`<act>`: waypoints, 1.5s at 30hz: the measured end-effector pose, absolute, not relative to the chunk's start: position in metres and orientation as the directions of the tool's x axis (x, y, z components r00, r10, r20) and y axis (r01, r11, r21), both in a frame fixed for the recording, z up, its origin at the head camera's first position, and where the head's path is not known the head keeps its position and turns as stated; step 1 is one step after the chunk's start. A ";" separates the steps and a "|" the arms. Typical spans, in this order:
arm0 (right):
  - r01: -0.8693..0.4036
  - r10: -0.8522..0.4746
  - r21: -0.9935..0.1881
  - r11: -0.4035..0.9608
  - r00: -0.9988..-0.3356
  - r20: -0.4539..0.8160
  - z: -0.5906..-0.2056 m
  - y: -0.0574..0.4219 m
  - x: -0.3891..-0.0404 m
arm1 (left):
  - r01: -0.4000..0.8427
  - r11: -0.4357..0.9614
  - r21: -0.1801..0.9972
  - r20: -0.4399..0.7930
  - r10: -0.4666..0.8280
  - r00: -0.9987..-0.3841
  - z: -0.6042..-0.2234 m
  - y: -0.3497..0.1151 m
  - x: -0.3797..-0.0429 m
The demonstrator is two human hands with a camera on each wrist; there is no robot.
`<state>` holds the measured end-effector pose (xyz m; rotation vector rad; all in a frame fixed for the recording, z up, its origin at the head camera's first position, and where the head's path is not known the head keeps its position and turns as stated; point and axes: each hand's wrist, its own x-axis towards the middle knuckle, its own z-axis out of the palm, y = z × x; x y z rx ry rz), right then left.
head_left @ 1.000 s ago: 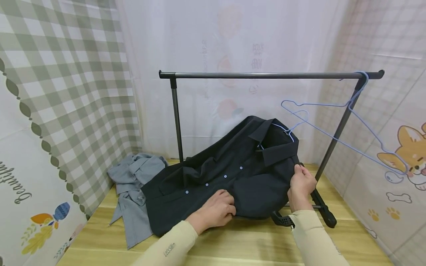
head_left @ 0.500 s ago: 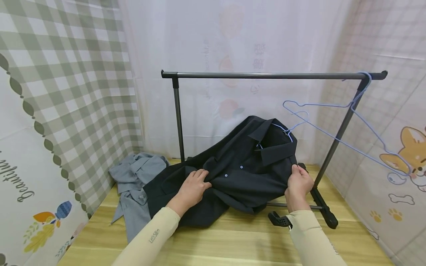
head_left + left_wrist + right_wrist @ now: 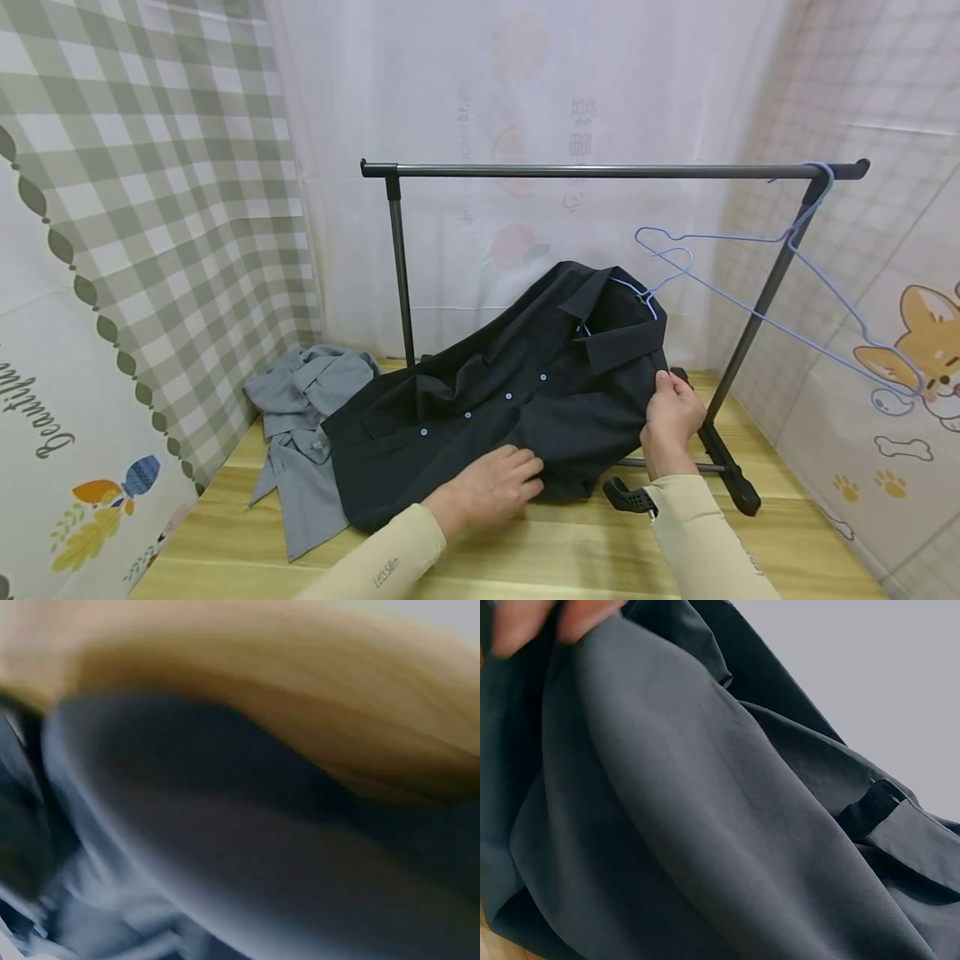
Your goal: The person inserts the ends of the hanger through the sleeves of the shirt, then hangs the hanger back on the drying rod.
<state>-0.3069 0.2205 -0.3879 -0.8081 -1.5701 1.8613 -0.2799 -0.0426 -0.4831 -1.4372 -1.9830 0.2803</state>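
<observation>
Shirt [image 3: 491,433] shows two more buttons [image 3: 468,415]; left hand [image 3: 491,487] has moved rightward, grip unclear; right hand [image 3: 672,417] still pinches it.

Find on the yellowish wood-grain worktop [image 3: 585,554] a black shirt [image 3: 465,392], partly spread, overlapping a crumpled grey garment [image 3: 303,492] at left, plus a dark clothes rack [image 3: 525,172] standing behind.

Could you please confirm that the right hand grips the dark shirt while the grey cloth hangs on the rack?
Not quite: the grey cloth lies on the table, as the head view shows. The right hand does grip the dark shirt.
</observation>
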 end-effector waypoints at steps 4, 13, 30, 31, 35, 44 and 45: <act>-0.039 0.749 -0.989 -0.144 -0.657 -0.084 -0.388 0.220 -0.306 | 0.774 0.261 -0.577 0.172 0.965 -0.197 -0.493 -0.021 -0.271; -0.043 0.750 -0.990 -0.136 -0.657 -0.074 -0.388 0.220 -0.306 | 0.685 0.314 -0.657 0.170 0.947 -0.271 -0.505 -0.004 -0.273; -0.028 0.745 -0.988 -0.152 -0.660 -0.096 -0.386 0.221 -0.304 | 0.730 0.418 -0.541 0.252 0.908 -0.334 -0.493 -0.009 -0.266; -0.032 0.746 -0.987 -0.156 -0.659 -0.097 -0.386 0.221 -0.304 | 0.740 0.430 -0.517 0.291 0.901 -0.321 -0.488 -0.014 -0.265; -0.054 0.757 -0.985 -0.163 -0.647 -0.090 -0.386 0.220 -0.304 | 0.777 0.516 -0.361 0.537 0.796 -0.279 -0.475 -0.040 -0.270; -0.036 0.750 -0.989 -0.145 -0.656 -0.086 -0.388 0.222 -0.305 | 0.764 0.631 0.136 0.837 0.340 -0.429 -0.458 -0.128 -0.310; -0.032 0.750 -0.989 -0.148 -0.655 -0.091 -0.388 0.222 -0.305 | 0.744 0.640 0.191 0.823 0.309 -0.477 -0.456 -0.137 -0.313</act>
